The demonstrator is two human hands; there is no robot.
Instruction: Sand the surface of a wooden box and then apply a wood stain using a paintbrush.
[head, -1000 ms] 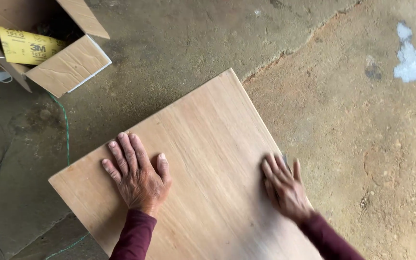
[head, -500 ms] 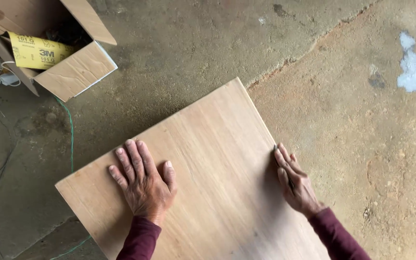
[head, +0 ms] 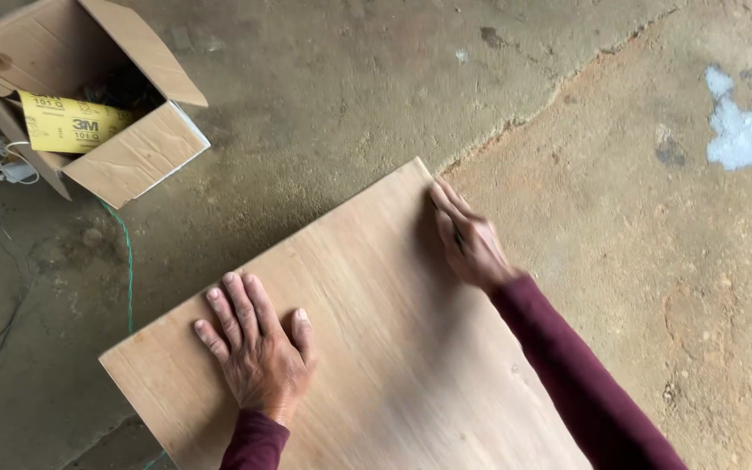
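underneath, plywood board (head: 376, 348) lies on concrete floor (head: 376, 78).

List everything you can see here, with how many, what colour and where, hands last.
Plywood board: one, light tan, flat on the floor, centre to bottom.
Cardboard box: one, brown, open, top left.
Yellow packet: one, inside the box.
Green cord: one, on the floor left of the board.
White plug: one, beside the box, far left.
Concrete floor: grey-brown, cracked.
White patch: one, top right of the floor.
Left hand: flat on the board, fingers spread.
Right hand: on the board's right edge near its far corner; maroon sleeve.
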